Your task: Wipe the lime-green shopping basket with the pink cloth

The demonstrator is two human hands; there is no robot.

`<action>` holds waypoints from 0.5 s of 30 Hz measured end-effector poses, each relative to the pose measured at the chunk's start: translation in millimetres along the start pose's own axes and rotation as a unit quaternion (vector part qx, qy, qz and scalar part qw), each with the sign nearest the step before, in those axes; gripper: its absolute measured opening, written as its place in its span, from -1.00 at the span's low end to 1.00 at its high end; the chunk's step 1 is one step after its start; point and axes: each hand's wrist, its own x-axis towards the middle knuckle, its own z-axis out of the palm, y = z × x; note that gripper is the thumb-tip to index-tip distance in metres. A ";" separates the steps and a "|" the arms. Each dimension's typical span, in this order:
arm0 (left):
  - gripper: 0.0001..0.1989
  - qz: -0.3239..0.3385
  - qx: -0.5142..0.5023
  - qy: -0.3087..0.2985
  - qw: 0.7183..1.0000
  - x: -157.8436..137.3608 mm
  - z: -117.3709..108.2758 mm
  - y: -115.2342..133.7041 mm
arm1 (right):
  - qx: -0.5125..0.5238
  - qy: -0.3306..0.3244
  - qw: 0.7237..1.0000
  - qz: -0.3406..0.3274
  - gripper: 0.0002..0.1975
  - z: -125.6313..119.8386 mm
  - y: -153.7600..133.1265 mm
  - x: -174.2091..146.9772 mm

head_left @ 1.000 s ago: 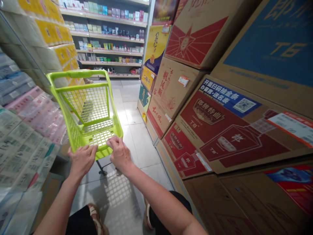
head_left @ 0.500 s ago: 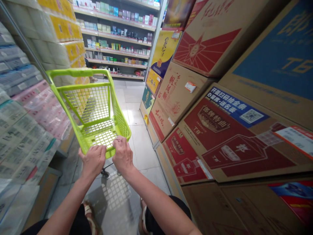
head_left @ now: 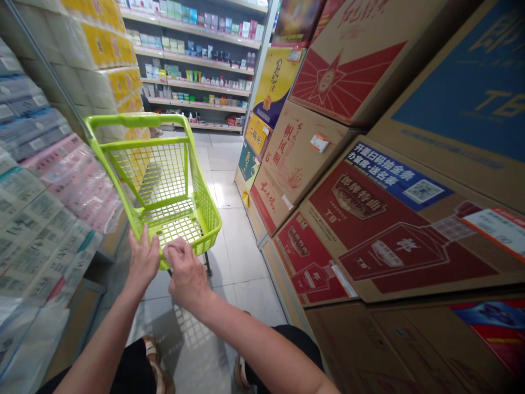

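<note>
A lime-green plastic shopping cart (head_left: 197, 180) with latticed basket walls stands in front of me, its basket bare inside. At the near rim, my right hand (head_left: 186, 271) is closed, the fingers curled over the edge. My left hand (head_left: 143, 254) touches the near left corner of the basket; its fingers are stretched out and slightly apart. Part of the near rim is hidden behind both hands. A dark cart leg and wheel (head_left: 209, 268) show below the basket's right side.
Stacked liquor cartons (head_left: 369, 219) line the right side. On the left are packs of tissue paper (head_left: 49, 230) and tall stacks of yellow-white rolls (head_left: 98, 49). Shelves of cosmetics (head_left: 197, 65) cross the far end of the tiled aisle (head_left: 229, 235).
The basket's near end has swung slightly to the right, and the wheel shows farther right. Both hands have shifted left along the rim; my left hand's fingers have straightened.
</note>
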 end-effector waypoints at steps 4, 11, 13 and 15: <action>-0.22 -0.072 -0.039 -0.014 0.997 -0.8 -10.9 3.4 | -0.034 -0.036 0.998 0.033 -0.75 -10.1 6.0 6.3; -0.22 -0.065 -0.097 -0.024 0.993 0.6 -17.6 17.8 | -0.169 -0.017 0.965 0.201 -0.78 -47.8 64.1 33.0; -0.31 -0.051 -0.083 -0.002 0.995 -0.4 -14.0 24.8 | -0.198 -0.023 0.960 0.197 -0.76 -45.2 56.2 32.2; -0.38 -0.072 -0.072 0.020 0.995 -2.4 -11.2 32.5 | -0.196 -0.040 0.965 0.168 -0.75 -36.7 37.1 27.1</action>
